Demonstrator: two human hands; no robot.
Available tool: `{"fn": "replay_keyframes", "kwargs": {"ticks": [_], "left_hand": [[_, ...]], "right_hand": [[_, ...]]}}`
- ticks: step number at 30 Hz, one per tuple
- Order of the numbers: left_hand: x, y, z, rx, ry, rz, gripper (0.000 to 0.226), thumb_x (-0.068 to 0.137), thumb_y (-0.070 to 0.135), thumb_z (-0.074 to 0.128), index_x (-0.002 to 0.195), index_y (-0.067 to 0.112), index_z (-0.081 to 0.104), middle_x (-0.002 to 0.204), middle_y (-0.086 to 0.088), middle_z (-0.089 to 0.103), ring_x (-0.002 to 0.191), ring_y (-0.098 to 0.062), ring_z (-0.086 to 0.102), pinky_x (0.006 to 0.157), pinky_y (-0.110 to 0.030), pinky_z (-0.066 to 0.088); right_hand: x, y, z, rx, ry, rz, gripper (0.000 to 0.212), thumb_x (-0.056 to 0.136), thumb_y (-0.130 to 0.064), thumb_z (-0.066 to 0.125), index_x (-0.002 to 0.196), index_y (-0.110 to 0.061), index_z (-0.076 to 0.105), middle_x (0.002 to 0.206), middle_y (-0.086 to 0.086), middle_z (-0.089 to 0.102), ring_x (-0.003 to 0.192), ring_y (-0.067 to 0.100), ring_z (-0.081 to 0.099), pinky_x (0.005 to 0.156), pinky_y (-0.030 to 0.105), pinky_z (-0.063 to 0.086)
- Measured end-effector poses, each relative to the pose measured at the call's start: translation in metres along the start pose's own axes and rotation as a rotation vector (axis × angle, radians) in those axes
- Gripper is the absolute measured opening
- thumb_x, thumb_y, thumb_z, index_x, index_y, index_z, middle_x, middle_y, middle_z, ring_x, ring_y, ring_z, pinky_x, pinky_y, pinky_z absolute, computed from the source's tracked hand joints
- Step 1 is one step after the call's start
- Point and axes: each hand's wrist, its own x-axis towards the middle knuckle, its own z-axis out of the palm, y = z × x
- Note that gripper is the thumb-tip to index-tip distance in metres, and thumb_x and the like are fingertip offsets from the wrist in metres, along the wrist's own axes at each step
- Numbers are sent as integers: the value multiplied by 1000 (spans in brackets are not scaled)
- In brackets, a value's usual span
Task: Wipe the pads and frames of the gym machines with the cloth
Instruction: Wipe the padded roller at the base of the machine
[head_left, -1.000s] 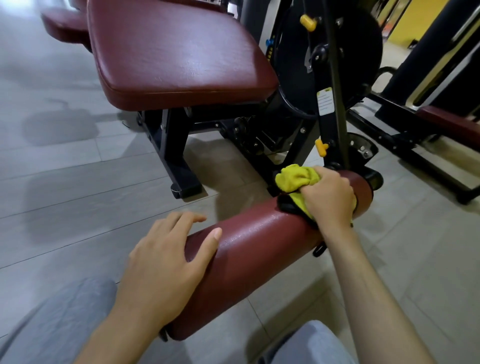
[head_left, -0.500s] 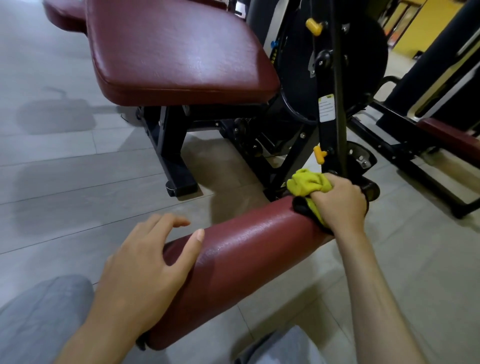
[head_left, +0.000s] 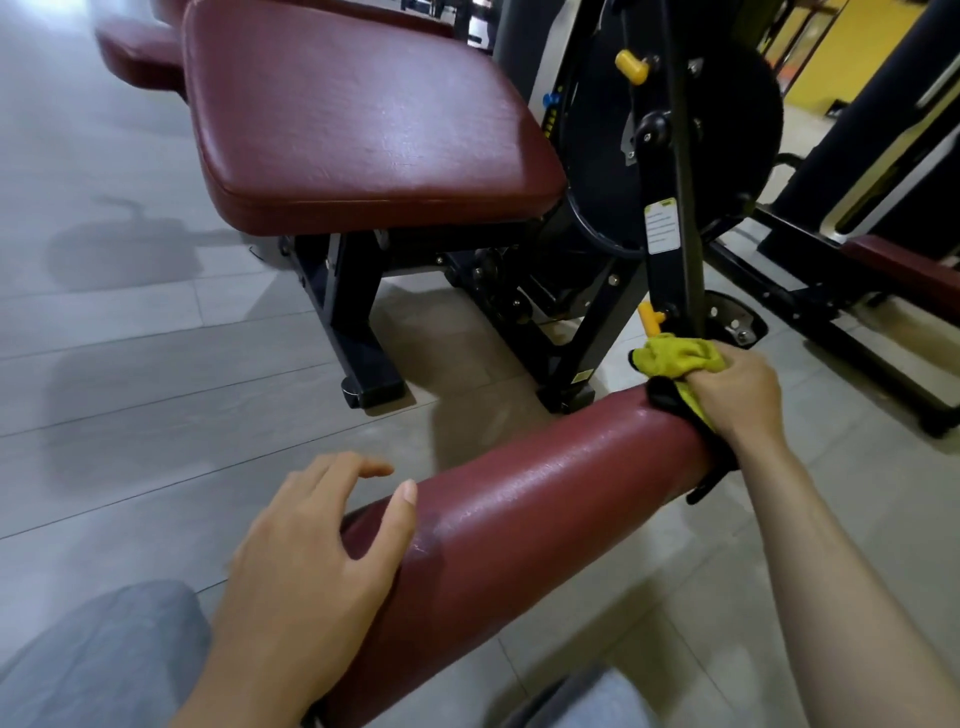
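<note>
Cloth slid to far end of roller pad
our right hand grips it, fingers curled; our left hand rests spread

Your head camera looks forward and down, close over the roller pad, with the seat beyond.

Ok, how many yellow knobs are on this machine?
2: upper yellow knob high on the black upright; lower yellow knob just above the cloth. Others may be hidden.
</note>
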Motion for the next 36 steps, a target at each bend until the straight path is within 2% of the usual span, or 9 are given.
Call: {"fn": "replay_keyframes", "kwargs": {"ticks": [2,6,9,12,15,18,24,30,36], "left_hand": [[0,-2,2,-75,36,-21,36,89,63,37,111,45,59,108,36,56,99,9,51,83,-35,45],[0,-5,3,-246,112,-80,33,94,51,36,114,41,60,111,26,63,107,3,58,87,-35,49],[-1,-5,3,-307,151,-87,33,96,50,35,115,40,60,112,22,64,109,0,58,88,-32,45],[-2,-3,1,-322,165,-89,32,97,52,34,114,40,58,113,22,62,110,-4,57,89,-35,46],[-4,-2,1,-303,172,-59,31,99,53,32,113,40,57,110,24,58,108,-4,54,86,-32,43],[-4,-3,1,-309,204,-27,34,103,54,27,114,39,55,108,23,57,106,-4,50,85,-30,38],[-6,-1,-2,-402,244,-26,45,103,64,18,119,40,52,109,26,55,113,-4,50,95,-35,43],[-7,-3,-2,-407,208,-13,41,103,64,21,117,41,51,107,23,55,110,-7,53,90,-35,47],[-4,-5,-1,-314,149,24,42,103,63,25,121,38,53,116,22,55,116,-2,50,95,-29,43]], "right_hand": [[-2,-3,3,-27,-4,4,23,83,-35,63,99,-26,77,87,1,74,93,29,68,82,41,54],[-27,-20,4,-81,-65,-40,45,67,-54,48,91,-25,73,80,-2,72,88,29,65,85,44,53],[-68,-45,9,-53,-136,-126,23,68,-41,50,76,-27,67,70,-8,67,76,20,61,68,30,46],[-119,-74,25,-33,-174,-246,29,73,-46,52,83,-25,69,76,-2,71,79,25,65,74,41,54],[-167,-109,44,-74,-190,-410,41,79,-61,48,85,-24,64,74,-3,65,75,22,59,67,41,47],[-201,-142,56,-144,-238,-572,31,77,-54,50,88,-27,62,83,-5,66,77,21,60,65,42,47],[-232,-169,56,-71,-375,-701,31,78,-40,47,98,-31,68,91,-9,71,79,17,62,67,41,48],[-228,-161,55,-5,-425,-739,36,79,-40,48,106,-30,70,98,-10,72,85,13,63,71,38,50],[-158,-134,40,-185,-460,-495,31,70,-55,41,77,-30,57,78,-5,67,83,30,64,72,44,52]]}}
